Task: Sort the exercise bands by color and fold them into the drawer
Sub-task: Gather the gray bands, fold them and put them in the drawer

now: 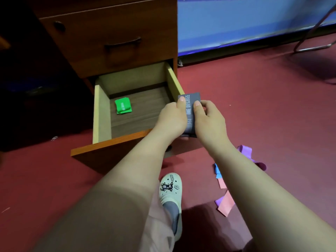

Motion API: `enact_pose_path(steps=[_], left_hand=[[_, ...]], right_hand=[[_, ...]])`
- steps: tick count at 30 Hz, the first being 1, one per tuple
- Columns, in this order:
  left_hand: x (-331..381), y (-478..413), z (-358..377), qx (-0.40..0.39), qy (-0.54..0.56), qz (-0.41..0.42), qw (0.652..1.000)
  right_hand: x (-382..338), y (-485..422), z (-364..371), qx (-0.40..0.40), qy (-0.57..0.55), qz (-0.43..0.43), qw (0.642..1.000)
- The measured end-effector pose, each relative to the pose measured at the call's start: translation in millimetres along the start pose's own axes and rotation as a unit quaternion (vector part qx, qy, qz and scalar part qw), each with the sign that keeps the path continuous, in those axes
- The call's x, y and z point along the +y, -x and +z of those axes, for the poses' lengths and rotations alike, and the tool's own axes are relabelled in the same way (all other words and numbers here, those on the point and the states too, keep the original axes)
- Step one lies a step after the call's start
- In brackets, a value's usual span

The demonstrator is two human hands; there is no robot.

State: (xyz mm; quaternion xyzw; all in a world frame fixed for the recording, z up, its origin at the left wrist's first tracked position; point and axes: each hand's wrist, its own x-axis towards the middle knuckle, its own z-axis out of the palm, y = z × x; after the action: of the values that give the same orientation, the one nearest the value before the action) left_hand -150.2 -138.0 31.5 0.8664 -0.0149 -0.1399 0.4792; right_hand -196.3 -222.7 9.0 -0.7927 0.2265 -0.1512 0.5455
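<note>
Nearest in my head-camera view, a pale clog (171,193) with small charms stands on the red carpet (54,188), between the person's two bare forearms. To its right, loose exercise bands lie in a scatter on the floor: a pink band (225,204) closest, a blue band (217,170) partly hidden behind the right forearm, and a purple band (247,153) a little farther off.

Beyond them the left hand (171,119) and right hand (209,120) meet on a folded grey band (190,99) printed with the words ONE DEGREE. Each hand pinches it, thumb pressed on top, the other fingers tucked out of my sight beneath. The grey band is held in the air over the right side wall of the open drawer (101,113), near its front corner.

Inside the drawer a folded green band (123,105) lies flat on the wooden bottom, toward the back left, well apart from the hands.

Above the drawer sits the wooden cabinet (109,33) with a closed upper drawer and a dark handle. Farthest away, a blue panel (236,24) runs along the floor, with a metal chair frame (312,46) at the right
</note>
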Motion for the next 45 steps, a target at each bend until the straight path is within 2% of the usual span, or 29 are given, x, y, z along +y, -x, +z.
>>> enact_pose_path(steps=[7,11,16,21,23,27,29,32,34,41,45], left_hand=[[-27,-20,-37,0.045,0.12,-0.071,0.989],[-37,-38,-56,0.046,0.183,-0.135,0.973],[-48,-73,-84,0.066,0.161,-0.162,0.971],[-63,-106,-98,0.07,0.271,-0.201,0.939],[-69,-120,-101,0.045,0.319,-0.221,0.92],[-87,-149,-97,-0.007,0.41,-0.274,0.87],[-96,-164,-91,-0.005,0.418,-0.294,0.86],[-108,-184,-78,0.008,0.39,-0.314,0.865],[-113,-198,-72,0.042,0.379,-0.314,0.87],[-107,-223,-59,0.094,0.368,-0.292,0.878],[-119,-227,-52,0.145,0.261,-0.266,0.917]], right_hand=[[-15,-8,50,-0.053,-0.044,-0.002,0.998],[-30,-22,73,-0.079,0.002,-0.031,0.996],[-44,-50,115,-0.108,0.068,-0.061,0.99],[-44,-95,155,-0.167,0.129,-0.076,0.975],[-37,-112,169,-0.18,0.116,-0.036,0.976],[-15,-149,195,-0.194,0.06,0.114,0.973],[-3,-162,202,-0.195,0.064,0.19,0.96],[14,-180,209,-0.215,0.017,0.27,0.938],[20,-192,213,-0.236,-0.002,0.287,0.928],[34,-218,231,-0.225,0.033,0.235,0.945],[40,-226,241,-0.204,0.068,0.208,0.954]])
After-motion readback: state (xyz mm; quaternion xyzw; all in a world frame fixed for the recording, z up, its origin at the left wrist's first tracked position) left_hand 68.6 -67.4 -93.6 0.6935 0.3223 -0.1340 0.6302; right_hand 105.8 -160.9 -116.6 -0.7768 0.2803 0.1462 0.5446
